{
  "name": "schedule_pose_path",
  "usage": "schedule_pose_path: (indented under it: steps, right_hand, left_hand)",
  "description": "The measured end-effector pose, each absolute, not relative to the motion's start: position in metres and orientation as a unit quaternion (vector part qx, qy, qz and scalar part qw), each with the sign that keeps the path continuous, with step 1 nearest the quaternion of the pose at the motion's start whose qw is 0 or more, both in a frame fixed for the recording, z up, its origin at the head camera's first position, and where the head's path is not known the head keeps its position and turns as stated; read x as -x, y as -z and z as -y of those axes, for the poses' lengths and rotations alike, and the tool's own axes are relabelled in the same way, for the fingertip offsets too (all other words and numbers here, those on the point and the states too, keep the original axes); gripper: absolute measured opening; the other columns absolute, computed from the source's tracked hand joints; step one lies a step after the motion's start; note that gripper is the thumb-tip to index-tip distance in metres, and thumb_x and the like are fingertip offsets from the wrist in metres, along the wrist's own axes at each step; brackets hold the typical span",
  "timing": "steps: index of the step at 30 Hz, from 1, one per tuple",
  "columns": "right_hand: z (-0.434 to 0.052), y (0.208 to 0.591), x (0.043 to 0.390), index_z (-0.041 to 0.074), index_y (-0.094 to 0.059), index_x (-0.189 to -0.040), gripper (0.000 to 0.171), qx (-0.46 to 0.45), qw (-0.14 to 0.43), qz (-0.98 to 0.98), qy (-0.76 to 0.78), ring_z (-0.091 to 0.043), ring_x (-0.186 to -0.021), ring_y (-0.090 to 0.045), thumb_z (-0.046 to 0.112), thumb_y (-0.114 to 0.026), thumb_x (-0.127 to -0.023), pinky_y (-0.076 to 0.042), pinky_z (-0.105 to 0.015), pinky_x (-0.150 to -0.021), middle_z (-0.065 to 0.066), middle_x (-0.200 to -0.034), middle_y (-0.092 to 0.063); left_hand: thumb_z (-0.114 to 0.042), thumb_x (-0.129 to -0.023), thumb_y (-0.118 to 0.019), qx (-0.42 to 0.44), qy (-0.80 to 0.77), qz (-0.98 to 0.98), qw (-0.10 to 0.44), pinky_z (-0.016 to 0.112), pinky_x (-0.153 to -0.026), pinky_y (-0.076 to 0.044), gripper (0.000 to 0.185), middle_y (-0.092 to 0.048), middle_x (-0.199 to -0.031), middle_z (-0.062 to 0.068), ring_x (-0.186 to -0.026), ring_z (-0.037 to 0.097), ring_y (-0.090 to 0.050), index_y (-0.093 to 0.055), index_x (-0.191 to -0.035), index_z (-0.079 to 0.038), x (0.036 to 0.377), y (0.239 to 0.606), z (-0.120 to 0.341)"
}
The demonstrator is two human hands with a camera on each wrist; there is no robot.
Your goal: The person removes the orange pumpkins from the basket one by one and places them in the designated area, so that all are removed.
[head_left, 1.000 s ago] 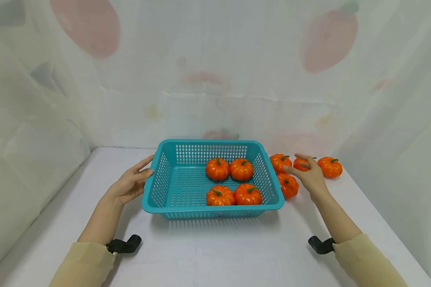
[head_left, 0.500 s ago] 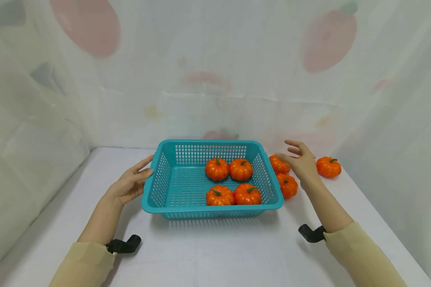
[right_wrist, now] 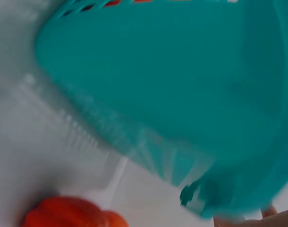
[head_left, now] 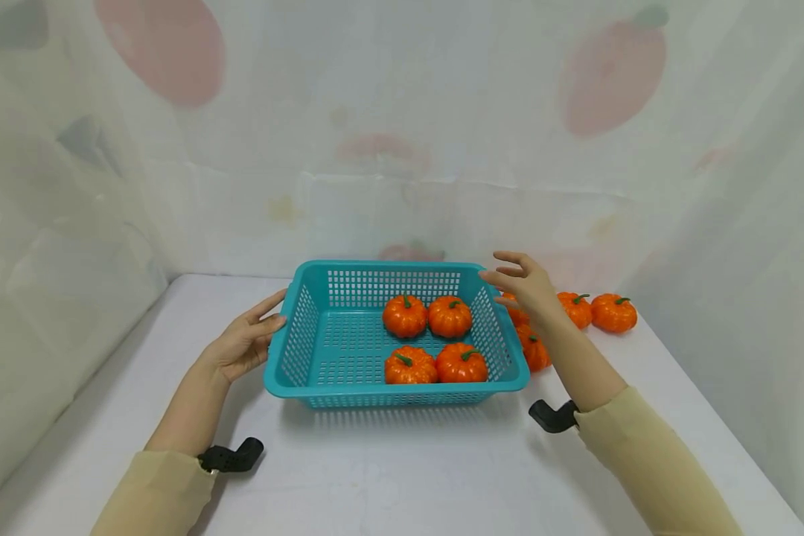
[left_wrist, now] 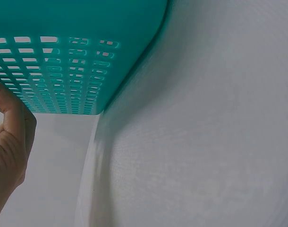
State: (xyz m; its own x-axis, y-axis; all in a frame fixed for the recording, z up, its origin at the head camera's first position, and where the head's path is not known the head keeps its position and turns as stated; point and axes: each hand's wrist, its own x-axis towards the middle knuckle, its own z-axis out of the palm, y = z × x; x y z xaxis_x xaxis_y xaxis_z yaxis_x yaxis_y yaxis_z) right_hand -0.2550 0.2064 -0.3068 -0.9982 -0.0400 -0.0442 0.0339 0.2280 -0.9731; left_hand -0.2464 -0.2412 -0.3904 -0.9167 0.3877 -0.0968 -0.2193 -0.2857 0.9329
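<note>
A teal plastic basket (head_left: pixel 402 388) sits mid-table with several orange pumpkins (head_left: pixel 405 316) inside, all in its right half. My left hand (head_left: pixel 257 329) rests with straight fingers against the basket's left wall; the left wrist view shows that wall (left_wrist: pixel 73 61) and part of the hand (left_wrist: pixel 9 137). My right hand (head_left: pixel 519 283) hovers above the basket's far right corner, fingers spread, holding nothing. More pumpkins lie outside to the right: one (head_left: pixel 534 353) beside the basket wall and two (head_left: pixel 576 308) (head_left: pixel 614 313) further right. The blurred right wrist view shows the basket (right_wrist: pixel 182 85) and a pumpkin (right_wrist: pixel 73 213).
The white table (head_left: pixel 402 476) is enclosed by pale printed sheeting at the back and both sides. Black wrist mounts (head_left: pixel 231 455) (head_left: pixel 552 415) show under both sleeves. One more pumpkin (head_left: pixel 513 312) is half hidden behind my right hand.
My right hand has lifted off the pumpkins outside and moved left and up to the basket's far right corner, empty. The left hand and basket have not moved.
</note>
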Motion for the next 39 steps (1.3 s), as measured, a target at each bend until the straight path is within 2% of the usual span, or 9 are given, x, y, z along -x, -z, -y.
schedule_pose_path:
  steps: [7, 14, 21, 27, 34, 39]
  right_hand:
    - [-0.183, 0.304, 0.260, 0.014, -0.035, -0.152, 0.068, 0.008, 0.084, -0.778, 0.623, -0.039, -0.140, -0.043, 0.028, -0.068, -0.094, -0.045, -0.051, -0.113, -0.017, -0.158, -0.033]
    - [-0.170, 0.292, 0.256, 0.014, -0.035, -0.152, 0.066, 0.025, 0.140, -0.763, 0.630, -0.040, -0.142, -0.041, 0.026, -0.066, -0.095, -0.041, -0.052, -0.117, -0.015, -0.156, -0.037]
    - [-0.155, 0.261, 0.256, 0.013, -0.035, -0.151, 0.062, 0.062, 0.143, -0.754, 0.638, -0.040, -0.143, -0.039, 0.024, -0.063, -0.096, -0.041, -0.052, -0.117, -0.015, -0.156, -0.039]
    - [-0.136, 0.246, 0.268, 0.015, -0.041, -0.148, 0.062, 0.069, 0.135, -0.761, 0.631, -0.037, -0.141, -0.042, 0.027, -0.067, -0.093, -0.044, -0.050, -0.115, -0.011, -0.154, -0.043]
    - [-0.118, 0.261, 0.292, 0.012, -0.042, -0.147, 0.063, 0.040, 0.165, -0.748, 0.642, -0.041, -0.143, -0.037, 0.026, -0.069, -0.092, -0.041, -0.052, -0.116, -0.010, -0.155, -0.041]
    - [-0.106, 0.278, 0.308, 0.013, -0.042, -0.148, 0.065, -0.005, 0.183, -0.731, 0.657, -0.043, -0.143, -0.037, 0.025, -0.071, -0.091, -0.040, -0.050, -0.118, -0.015, -0.157, -0.036]
  left_hand:
    - [-0.008, -0.104, -0.047, -0.068, -0.797, -0.570, 0.190, 0.025, -0.074, -0.063, 0.070, -0.061, -0.105, -0.001, -0.084, 0.010, -0.071, -0.007, -0.161, -0.017, 0.246, 0.389, 0.240]
    - [-0.008, -0.104, -0.048, -0.067, -0.796, -0.573, 0.186, 0.025, -0.074, -0.063, 0.070, -0.062, -0.105, -0.001, -0.085, 0.010, -0.071, -0.008, -0.161, -0.017, 0.246, 0.388, 0.239]
    - [-0.009, -0.104, -0.047, -0.066, -0.792, -0.578, 0.187, 0.025, -0.074, -0.063, 0.069, -0.060, -0.106, -0.001, -0.085, 0.010, -0.070, -0.008, -0.161, -0.018, 0.247, 0.390, 0.240]
    - [-0.008, -0.104, -0.048, -0.072, -0.795, -0.572, 0.188, 0.027, -0.075, -0.063, 0.070, -0.061, -0.108, 0.000, -0.086, 0.010, -0.071, -0.007, -0.161, -0.017, 0.246, 0.390, 0.240]
    - [-0.009, -0.103, -0.048, -0.071, -0.793, -0.574, 0.190, 0.027, -0.076, -0.063, 0.071, -0.061, -0.108, 0.000, -0.086, 0.010, -0.071, -0.007, -0.161, -0.017, 0.246, 0.389, 0.240]
    - [-0.008, -0.104, -0.047, -0.070, -0.793, -0.574, 0.190, 0.027, -0.076, -0.063, 0.070, -0.061, -0.108, 0.000, -0.086, 0.010, -0.071, -0.008, -0.161, -0.018, 0.246, 0.389, 0.242]
